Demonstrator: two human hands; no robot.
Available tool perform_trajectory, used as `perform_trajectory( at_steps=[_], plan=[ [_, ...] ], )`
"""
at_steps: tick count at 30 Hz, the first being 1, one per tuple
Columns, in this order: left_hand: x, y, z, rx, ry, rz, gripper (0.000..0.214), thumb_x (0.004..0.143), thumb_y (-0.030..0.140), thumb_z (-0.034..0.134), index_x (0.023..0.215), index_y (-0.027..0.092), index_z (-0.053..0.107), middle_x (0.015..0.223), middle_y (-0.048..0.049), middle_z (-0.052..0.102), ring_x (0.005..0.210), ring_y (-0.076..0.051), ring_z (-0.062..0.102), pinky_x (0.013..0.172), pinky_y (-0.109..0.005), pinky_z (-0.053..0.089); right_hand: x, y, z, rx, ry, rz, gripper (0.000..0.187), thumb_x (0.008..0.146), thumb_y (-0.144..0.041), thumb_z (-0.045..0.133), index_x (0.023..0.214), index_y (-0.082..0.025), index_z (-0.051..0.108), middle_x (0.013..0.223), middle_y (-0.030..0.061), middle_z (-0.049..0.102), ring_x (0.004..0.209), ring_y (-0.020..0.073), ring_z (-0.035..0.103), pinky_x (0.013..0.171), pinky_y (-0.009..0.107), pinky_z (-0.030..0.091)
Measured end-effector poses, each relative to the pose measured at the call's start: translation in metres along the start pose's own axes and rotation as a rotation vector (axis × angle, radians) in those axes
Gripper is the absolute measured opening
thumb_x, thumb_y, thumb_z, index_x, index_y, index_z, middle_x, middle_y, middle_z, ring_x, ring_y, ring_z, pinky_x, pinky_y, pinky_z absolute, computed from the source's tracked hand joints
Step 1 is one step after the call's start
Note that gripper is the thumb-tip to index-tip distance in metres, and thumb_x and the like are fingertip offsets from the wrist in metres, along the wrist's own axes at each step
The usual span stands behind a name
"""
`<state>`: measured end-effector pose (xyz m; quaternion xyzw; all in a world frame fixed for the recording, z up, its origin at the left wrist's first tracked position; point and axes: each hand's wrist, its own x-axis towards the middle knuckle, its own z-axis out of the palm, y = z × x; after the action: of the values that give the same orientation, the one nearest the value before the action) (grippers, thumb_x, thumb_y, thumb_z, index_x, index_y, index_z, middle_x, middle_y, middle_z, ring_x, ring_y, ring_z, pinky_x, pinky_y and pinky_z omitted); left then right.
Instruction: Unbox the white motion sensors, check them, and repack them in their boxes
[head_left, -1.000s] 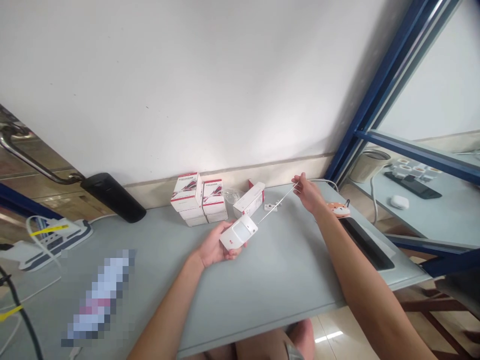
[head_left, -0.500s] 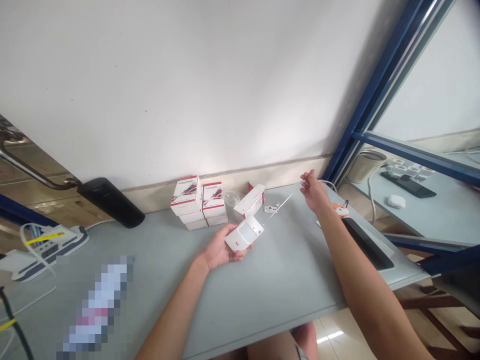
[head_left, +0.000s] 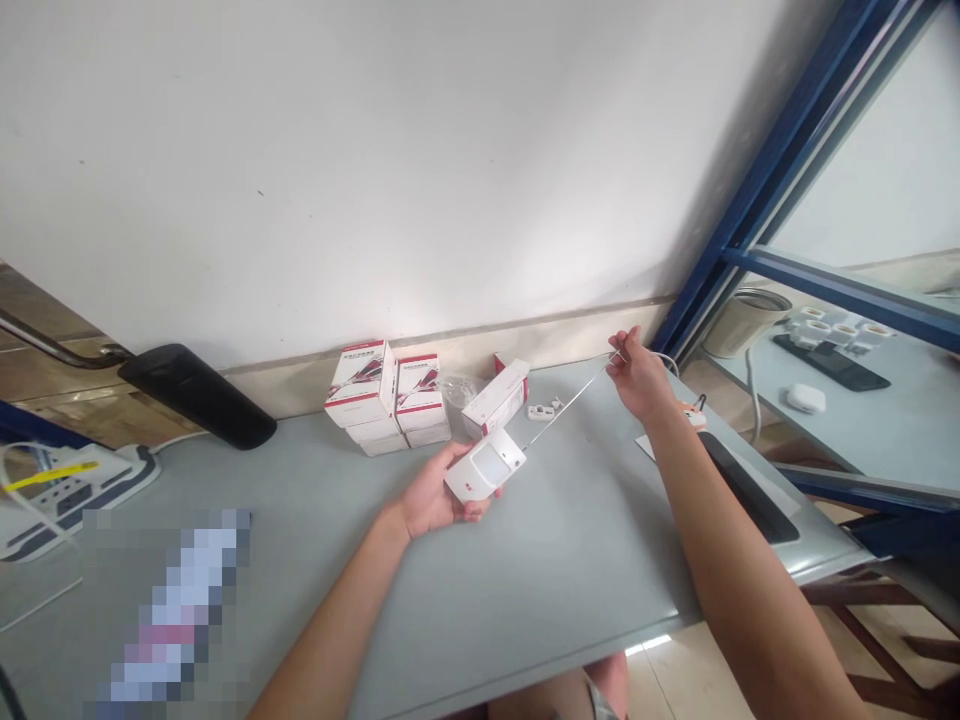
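A white motion sensor point(head_left: 489, 466) with a pale window rests in my left hand point(head_left: 435, 497), whose fingers wrap round its sides. From its upper right corner a thin metal antenna point(head_left: 571, 402) slants up and away to the right. At the antenna's far end, my right hand point(head_left: 637, 375) pinches the tip between thumb and fingers. Behind the sensor lies an opened white and red box point(head_left: 496, 398). Small white parts point(head_left: 541, 411) sit on the grey table point(head_left: 570, 560) just below the antenna.
Stacked white and red boxes point(head_left: 360, 385) stand against the wall, with clear plastic packaging point(head_left: 459, 390) beside them. A black cylinder point(head_left: 199, 395) leans at the left, near a power strip point(head_left: 75, 500). A dark flat device point(head_left: 750, 490) lies under my right forearm. A blue-framed glass panel point(head_left: 840, 340) bounds the right side.
The camera view has shifted slightly. Both hands keep their hold on the sensor and the antenna tip, and the antenna looks about equally long.
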<state>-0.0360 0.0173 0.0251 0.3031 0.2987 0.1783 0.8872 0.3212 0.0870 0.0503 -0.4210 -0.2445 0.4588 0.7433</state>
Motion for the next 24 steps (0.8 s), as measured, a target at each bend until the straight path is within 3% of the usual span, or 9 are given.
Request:
perform_trajectory(
  at_steps=[4,10,17,24],
  plan=[
    [-0.001,0.002,-0.005,-0.015,0.005,0.011,0.044,0.098,0.050,0.050,0.111,0.011,0.066,0.090,-0.0162,0.070,0.056,-0.016,0.051,0.056,-0.029,0.036,-0.002,0.005,0.002,-0.075,0.007,-0.041,0.039,0.082,-0.062,0.083,0.085,-0.025,0.072,0.086,-0.0019,0.068,0.058,0.0049,0.049,0.050,0.018,0.044],
    [-0.005,0.001,-0.008,-0.092,0.012,0.046,0.043,0.098,0.047,0.050,0.120,0.014,0.062,0.090,-0.0180,0.071,0.057,-0.019,0.054,0.057,-0.029,0.036,-0.005,0.010,0.005,-0.062,-0.133,-0.003,0.034,0.077,-0.051,0.090,0.098,-0.028,0.076,0.086,-0.0034,0.066,0.060,0.0049,0.052,0.053,0.018,0.046],
    [-0.012,0.002,-0.003,-0.074,0.027,0.097,0.039,0.096,0.041,0.050,0.121,0.013,0.061,0.093,-0.0189,0.072,0.059,-0.020,0.056,0.061,-0.032,0.040,-0.005,0.028,0.010,-0.128,0.033,-0.147,0.038,0.073,-0.049,0.093,0.089,-0.027,0.066,0.077,-0.0038,0.068,0.054,0.0047,0.048,0.049,0.018,0.038],
    [-0.013,-0.002,-0.005,-0.091,0.073,0.134,0.039,0.098,0.042,0.049,0.123,0.014,0.061,0.089,-0.0168,0.071,0.055,-0.017,0.052,0.058,-0.030,0.037,-0.006,0.040,0.014,-0.140,0.056,-0.197,0.046,0.071,-0.056,0.092,0.087,-0.026,0.059,0.077,-0.0042,0.070,0.051,0.0049,0.044,0.047,0.020,0.034]
  ],
)
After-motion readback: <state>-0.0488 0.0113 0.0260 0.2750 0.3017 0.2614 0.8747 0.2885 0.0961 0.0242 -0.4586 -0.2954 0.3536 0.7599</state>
